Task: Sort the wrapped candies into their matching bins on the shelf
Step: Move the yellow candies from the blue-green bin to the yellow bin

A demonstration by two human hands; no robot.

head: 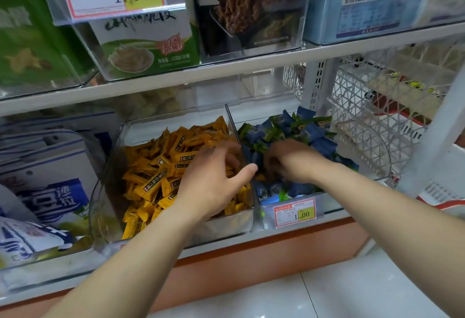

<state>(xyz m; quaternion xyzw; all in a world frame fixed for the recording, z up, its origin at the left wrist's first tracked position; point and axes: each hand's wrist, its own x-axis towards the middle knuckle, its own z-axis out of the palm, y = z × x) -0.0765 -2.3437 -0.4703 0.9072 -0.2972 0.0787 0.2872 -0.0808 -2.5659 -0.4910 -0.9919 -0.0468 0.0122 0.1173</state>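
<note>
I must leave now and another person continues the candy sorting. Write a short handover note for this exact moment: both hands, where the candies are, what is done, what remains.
Left hand: over the clear plastic bin of yellow wrapped candies, fingers spread, thumb reaching across the divider; whether it holds anything cannot be seen.
Right hand: in the neighbouring clear bin of blue and green wrapped candies, fingers buried in the pile, grip hidden.
Done: both bins look mostly sorted by colour.
Left: a yellowish piece seems to lie in the blue bin near the divider; check it and move it to the yellow bin.
</note>
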